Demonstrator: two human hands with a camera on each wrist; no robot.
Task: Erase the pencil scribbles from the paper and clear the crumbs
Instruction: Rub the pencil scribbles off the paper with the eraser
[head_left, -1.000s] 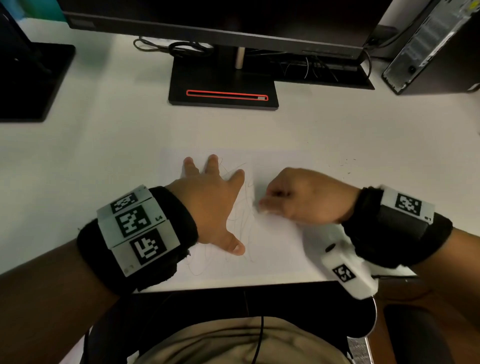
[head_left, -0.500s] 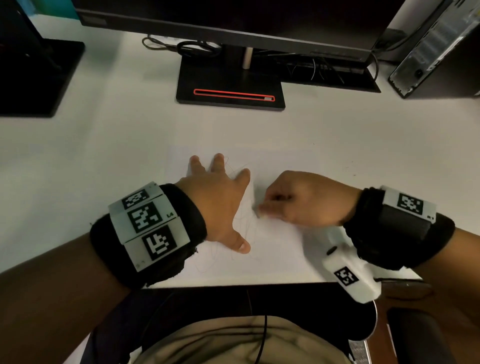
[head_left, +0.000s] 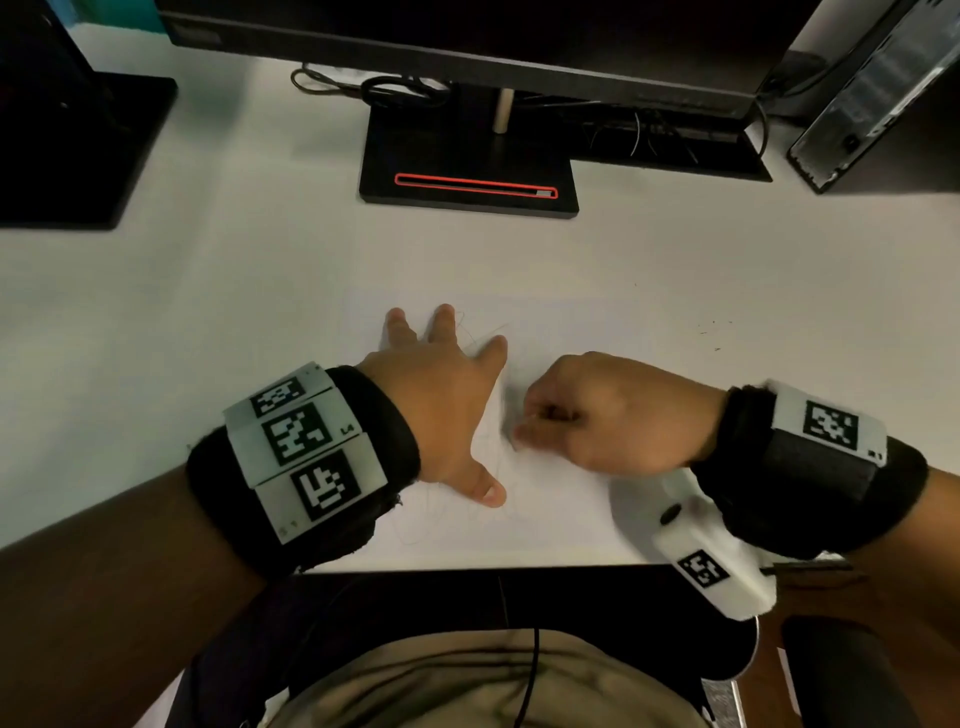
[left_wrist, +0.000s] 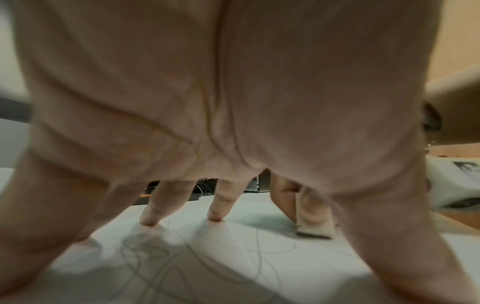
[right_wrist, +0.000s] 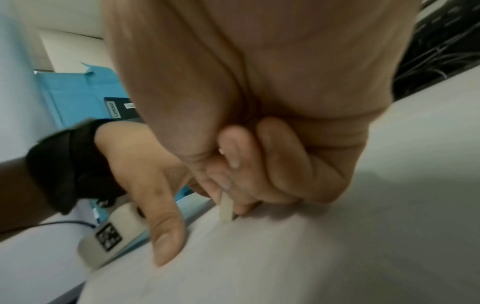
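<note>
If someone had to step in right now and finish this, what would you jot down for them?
Left hand: fingers spread, pressing the paper flat on the white desk.
Right hand: pinching a small pale eraser, its tip down on the paper just right of the left hand.
Done: cannot tell how much has been erased; the sheet to the right of the eraser looks bare.
Left: plenty of pencil scribbles remain under and around the left hand. Some dark specks lie on the desk beyond the right hand, probably crumbs to clear.
</note>
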